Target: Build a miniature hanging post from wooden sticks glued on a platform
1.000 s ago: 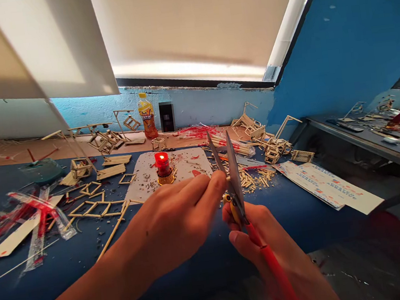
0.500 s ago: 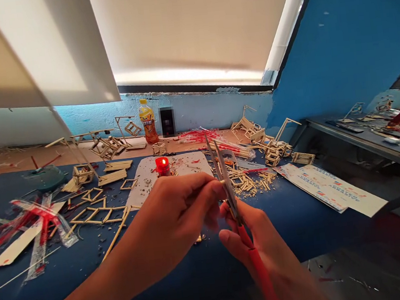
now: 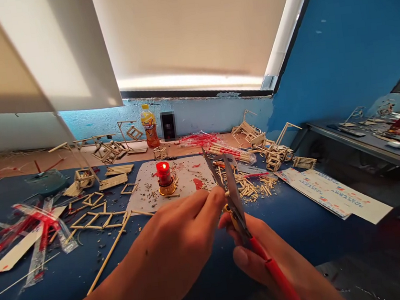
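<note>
Now, the right hand point(image 3: 274, 245) grips the red-handled scissors point(image 3: 243, 221) with blades point(image 3: 231, 175) apart. The left hand point(image 3: 186, 236) pinches a small wooden stick point(image 3: 227, 193) at these blades.

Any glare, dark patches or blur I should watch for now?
Head view: glare in a strip below the blind, a bright flame on the candle; head view: the table darkens toward the person; head view: scissors blades readable, bottom right corner smeared.

Left hand point(image 3: 182, 246): pinching a thin stick point(image 3: 227, 193)
Right hand point(image 3: 286, 258): gripping spread scissors point(image 3: 234, 189)
Candle point(image 3: 164, 174): lit, on the pale board point(image 3: 204, 169)
Short sticks point(image 3: 252, 186): heaped right of the board
</note>
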`<state>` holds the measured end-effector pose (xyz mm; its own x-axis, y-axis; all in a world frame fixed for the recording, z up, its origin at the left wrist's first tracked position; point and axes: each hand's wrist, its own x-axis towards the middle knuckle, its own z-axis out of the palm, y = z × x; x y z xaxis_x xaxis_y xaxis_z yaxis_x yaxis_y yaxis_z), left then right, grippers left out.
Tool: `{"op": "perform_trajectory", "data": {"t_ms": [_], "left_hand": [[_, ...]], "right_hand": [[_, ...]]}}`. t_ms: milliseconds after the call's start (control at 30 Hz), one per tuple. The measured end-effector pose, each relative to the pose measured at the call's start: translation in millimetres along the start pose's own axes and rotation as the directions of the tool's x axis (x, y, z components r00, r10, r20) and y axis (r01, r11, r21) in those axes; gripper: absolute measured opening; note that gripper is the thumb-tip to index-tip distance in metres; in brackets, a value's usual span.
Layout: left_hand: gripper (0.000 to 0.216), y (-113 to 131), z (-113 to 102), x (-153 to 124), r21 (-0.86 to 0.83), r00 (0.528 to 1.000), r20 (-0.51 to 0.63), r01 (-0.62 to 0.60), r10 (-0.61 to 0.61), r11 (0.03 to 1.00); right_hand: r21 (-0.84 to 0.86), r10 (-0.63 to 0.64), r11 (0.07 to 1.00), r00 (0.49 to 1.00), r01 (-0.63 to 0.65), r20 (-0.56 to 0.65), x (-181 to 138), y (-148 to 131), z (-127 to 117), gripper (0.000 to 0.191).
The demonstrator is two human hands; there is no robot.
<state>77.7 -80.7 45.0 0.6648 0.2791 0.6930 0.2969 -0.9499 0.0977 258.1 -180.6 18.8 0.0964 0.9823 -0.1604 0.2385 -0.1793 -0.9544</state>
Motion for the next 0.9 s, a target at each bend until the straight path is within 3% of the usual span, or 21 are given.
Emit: {"op": "perform_trajectory", "data": {"t_ms": [167, 333, 433, 500, 600, 733, 900], "left_hand": [[0.016, -3.4, 3.5, 0.0, 0.032, 0.999, 0.021, -0.047, 0.047, 0.998], [0.018, -0.2, 9.9, 2.1, 0.035, 0.999, -0.028, -0.024, 0.025, 0.999], [0.022, 1.5, 6.9, 7.4, -0.084, 0.991, 0.015, 0.135, -0.135, 0.987], [0.030, 1.9, 1.7, 12.1, -0.167, 0.961, 0.098, 0.272, -0.259, 0.948], [0.041, 1.6, -5.3, 16.1, -0.200, 0.936, 0.174, 0.338, -0.306, 0.919], [0.031, 0.7, -5.2, 10.6, -0.144, 0.987, 0.055, 0.158, -0.151, 0.977], [0.035, 1.7, -5.8, 7.2, 0.112, 0.993, -0.002, -0.116, 0.117, 0.987]], "right_hand": [[-0.066, 0.060, 0.996, 0.998, -0.062, -0.036, -1.1, 11.2, 0.9, 0.072], [-0.091, -0.009, 0.996, 0.995, 0.000, -0.103, 0.7, 18.4, 9.7, 0.072], [-0.097, -0.003, 0.995, 0.991, -0.010, -0.133, 4.2, 19.4, 13.8, 0.081], [-0.100, 0.019, 0.994, 0.988, -0.035, -0.155, 5.8, 18.5, 15.9, 0.090], [-0.034, 0.057, 0.997, 0.986, -0.063, -0.154, 5.1, 14.5, 18.1, 0.098], [0.102, 0.041, 0.994, 0.996, -0.034, -0.074, 0.3, 8.7, 16.9, 0.093], [0.006, -0.002, 1.000, 1.000, 0.002, 0.008, -2.0, 12.9, 5.9, 0.081]]}}
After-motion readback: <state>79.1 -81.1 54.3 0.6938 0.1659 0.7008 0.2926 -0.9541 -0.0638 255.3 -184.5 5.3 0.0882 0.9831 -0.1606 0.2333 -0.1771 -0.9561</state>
